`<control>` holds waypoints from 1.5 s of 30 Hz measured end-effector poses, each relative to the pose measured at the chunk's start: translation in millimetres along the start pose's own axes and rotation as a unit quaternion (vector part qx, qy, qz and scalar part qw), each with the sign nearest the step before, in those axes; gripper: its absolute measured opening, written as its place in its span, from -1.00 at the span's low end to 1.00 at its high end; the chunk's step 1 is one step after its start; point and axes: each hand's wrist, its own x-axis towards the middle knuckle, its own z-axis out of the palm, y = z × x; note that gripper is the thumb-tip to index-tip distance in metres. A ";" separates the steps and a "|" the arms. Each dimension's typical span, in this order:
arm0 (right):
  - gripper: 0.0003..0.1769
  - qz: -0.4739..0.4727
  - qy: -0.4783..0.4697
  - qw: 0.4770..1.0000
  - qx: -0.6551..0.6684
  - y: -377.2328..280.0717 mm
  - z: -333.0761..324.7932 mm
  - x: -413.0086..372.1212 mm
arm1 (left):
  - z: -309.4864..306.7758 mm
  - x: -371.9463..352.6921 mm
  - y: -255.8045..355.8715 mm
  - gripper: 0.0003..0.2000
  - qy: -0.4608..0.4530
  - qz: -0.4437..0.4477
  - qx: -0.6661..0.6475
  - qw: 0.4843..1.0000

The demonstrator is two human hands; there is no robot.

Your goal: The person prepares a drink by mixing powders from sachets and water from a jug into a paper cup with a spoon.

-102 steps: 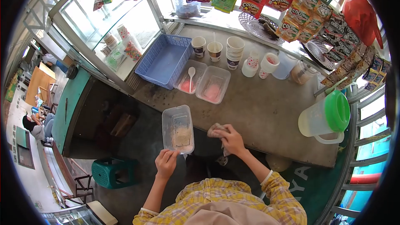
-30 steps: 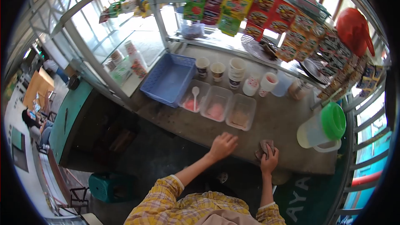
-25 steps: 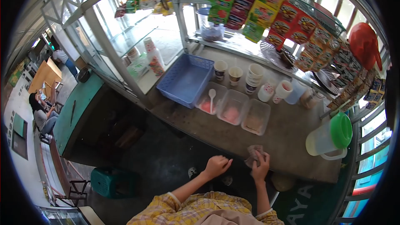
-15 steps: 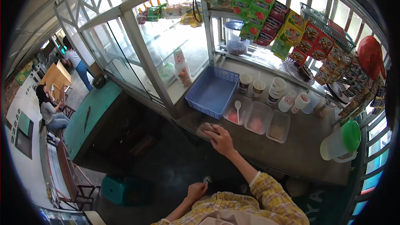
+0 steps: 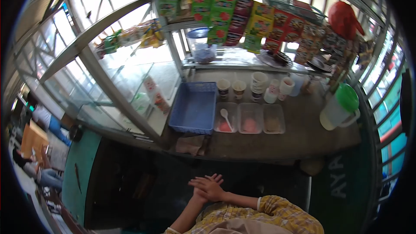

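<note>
My right hand (image 5: 209,189) lies across my left hand (image 5: 216,178) in front of my body, below the counter edge. The fingers of both hands are stretched out, and no object shows in either. The palm of my left hand is partly covered. A crumpled brownish cloth (image 5: 190,145) lies at the counter's front edge, below an empty blue basket (image 5: 193,104). Right of the basket are clear tubs, one (image 5: 225,123) with pink contents and a white spoon, another (image 5: 250,123) with pink contents, and a third (image 5: 272,123) with brownish contents.
Paper cups (image 5: 259,86) stand behind the tubs. A green-lidded pitcher (image 5: 339,108) is at the counter's right. Sachet strips (image 5: 221,15) hang above, and a glass case (image 5: 130,86) stands left. Two people are at the far left beyond a green table (image 5: 80,169).
My right hand has left the cloth and come down onto my left hand. The small pale item near my left fingers no longer shows. The view has turned right.
</note>
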 end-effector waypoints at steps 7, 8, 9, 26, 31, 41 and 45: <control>-0.65 0.255 0.158 0.954 0.005 48.7 -112.7 -51.2 | 124.8 34.8 -7.2 -0.48 0.020 -0.213 0.283 0.935; -0.69 0.264 0.204 0.943 0.014 58.4 -125.1 -65.0 | 133.6 44.9 -11.4 -0.49 -0.002 -0.211 0.344 0.915; -0.72 0.321 0.212 0.922 -0.042 51.7 -141.3 -71.7 | 136.4 54.8 -15.8 -0.53 -0.041 -0.180 0.386 0.904; -0.66 0.205 0.281 0.923 -0.163 153.5 -374.6 36.5 | 228.0 244.7 -10.1 -0.54 -0.042 0.258 0.634 0.728; -0.63 0.133 0.218 0.940 -0.227 203.1 -413.1 103.2 | 277.0 342.4 -5.2 -0.43 0.003 0.399 0.644 0.653; -0.71 0.121 0.149 0.953 -0.233 254.0 -424.1 134.9 | 288.1 417.8 -2.7 -0.23 0.024 0.433 0.698 0.570; -0.73 0.132 0.159 0.964 -0.170 251.2 -420.5 140.0 | 292.1 416.3 -10.5 -0.26 0.019 0.405 0.613 0.678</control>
